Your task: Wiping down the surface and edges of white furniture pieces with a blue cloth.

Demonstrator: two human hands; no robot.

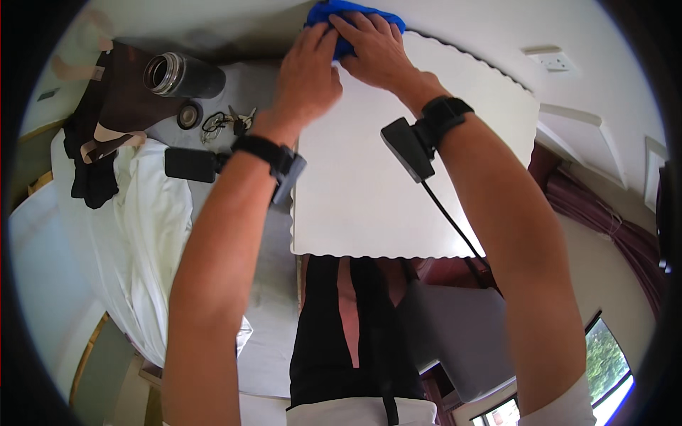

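A crumpled blue cloth (367,7) lies at the far edge of a white tabletop with a scalloped rim (362,175). My right hand (373,50) is over the cloth, its fingers bent into the fabric. At the cloth's left side is my left hand (309,74), fingertips touching it; whether they pinch it is hidden. Each wrist wears a black strap with a small dark device, the left device (191,165) and the right device (409,150). A cable runs from the right one down past the table's near edge.
Left of the tabletop, a grey surface (266,330) holds an open dark flask (197,77) on its side, a round lid (189,115) and keys (240,120). Beyond are a dark brown bag (133,90) and white fabric (154,207). A wall socket (554,59) is at right.
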